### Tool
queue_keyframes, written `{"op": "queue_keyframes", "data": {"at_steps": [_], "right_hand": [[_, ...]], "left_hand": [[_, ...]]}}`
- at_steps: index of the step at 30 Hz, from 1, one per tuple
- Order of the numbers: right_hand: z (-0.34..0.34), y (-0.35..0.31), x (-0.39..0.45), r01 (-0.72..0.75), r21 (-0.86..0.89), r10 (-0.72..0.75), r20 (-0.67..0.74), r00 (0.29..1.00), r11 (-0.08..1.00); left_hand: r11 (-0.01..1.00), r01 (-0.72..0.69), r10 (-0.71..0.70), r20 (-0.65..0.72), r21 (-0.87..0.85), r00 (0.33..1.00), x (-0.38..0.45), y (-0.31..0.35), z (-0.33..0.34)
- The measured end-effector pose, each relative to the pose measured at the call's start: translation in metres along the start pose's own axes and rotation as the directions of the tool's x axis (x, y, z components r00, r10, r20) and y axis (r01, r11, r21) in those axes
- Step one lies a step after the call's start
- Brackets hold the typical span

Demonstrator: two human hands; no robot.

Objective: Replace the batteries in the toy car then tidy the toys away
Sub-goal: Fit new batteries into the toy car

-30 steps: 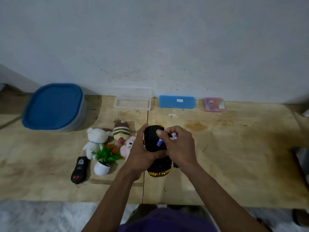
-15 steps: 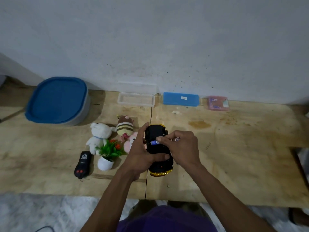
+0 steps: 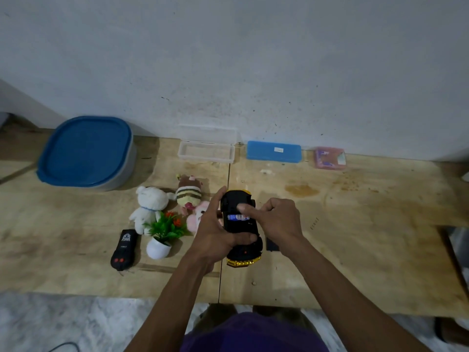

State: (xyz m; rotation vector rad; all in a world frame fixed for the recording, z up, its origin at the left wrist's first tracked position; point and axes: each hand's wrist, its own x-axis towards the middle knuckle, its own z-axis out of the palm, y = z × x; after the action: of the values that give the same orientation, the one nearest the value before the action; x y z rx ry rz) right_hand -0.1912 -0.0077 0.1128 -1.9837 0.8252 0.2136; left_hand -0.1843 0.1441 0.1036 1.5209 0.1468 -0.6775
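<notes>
The black and gold toy car (image 3: 243,252) is held upside down above the wooden table (image 3: 355,237). My left hand (image 3: 215,232) grips its left side and underside. A blue and white battery (image 3: 237,217) lies across the open compartment in the car's belly. My right hand (image 3: 276,219) reaches in from the right, its forefinger pressing on the battery's far side. A dark flat piece (image 3: 272,244), probably the compartment cover, lies on the table just right of the car. Whether my right hand holds anything else is hidden.
Left of the car lie a white plush bear (image 3: 149,207), a striped plush (image 3: 189,193), a pink plush (image 3: 196,219), a small potted plant (image 3: 162,237) and a black remote (image 3: 123,250). A blue-lidded tub (image 3: 86,152), a clear open box (image 3: 206,151), a blue case (image 3: 274,151) and a pink box (image 3: 329,158) line the wall.
My right hand has brought the battery down from my fingertips into the car's compartment, where it now lies flat under my forefinger. My left hand has kept hold of the car.
</notes>
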Motion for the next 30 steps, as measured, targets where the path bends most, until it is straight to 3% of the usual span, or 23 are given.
{"op": "queue_keyframes", "data": {"at_steps": [2, 4, 7, 12, 21, 26, 30], "right_hand": [[-0.011, 0.001, 0.004, -0.238, 0.206, 0.225, 0.084, 0.971, 0.949], [-0.023, 0.007, 0.007, -0.511, 0.380, 0.424, 0.294, 0.857, 0.771], [-0.037, 0.019, 0.012, -0.639, 0.491, 0.445, 0.462, 0.767, 0.592], [-0.043, 0.020, 0.005, -0.611, 0.593, 0.317, 0.530, 0.786, 0.524], [-0.048, 0.004, -0.009, -0.338, 0.655, 0.072, 0.398, 0.915, 0.676], [-0.048, -0.005, -0.016, -0.284, 0.695, 0.072, 0.318, 0.945, 0.661], [-0.045, -0.003, -0.019, -0.210, 0.635, 0.049, 0.262, 0.964, 0.743]], "left_hand": [[1.000, 0.009, -0.009, -0.024, -0.007, 1.000, 0.002, 0.000, -0.001], [1.000, 0.021, -0.022, -0.043, -0.019, 0.999, 0.004, -0.002, -0.005], [0.998, 0.044, -0.046, -0.056, -0.034, 0.997, 0.005, -0.008, -0.012], [0.998, 0.037, -0.040, -0.070, -0.043, 0.997, 0.003, -0.012, -0.011], [1.000, 0.018, -0.019, -0.027, -0.019, 0.999, -0.002, -0.004, -0.005], [1.000, 0.009, -0.009, 0.013, 0.002, 1.000, -0.005, 0.001, -0.004], [0.999, 0.002, -0.003, 0.045, 0.034, 0.999, -0.007, 0.000, -0.007]]}}
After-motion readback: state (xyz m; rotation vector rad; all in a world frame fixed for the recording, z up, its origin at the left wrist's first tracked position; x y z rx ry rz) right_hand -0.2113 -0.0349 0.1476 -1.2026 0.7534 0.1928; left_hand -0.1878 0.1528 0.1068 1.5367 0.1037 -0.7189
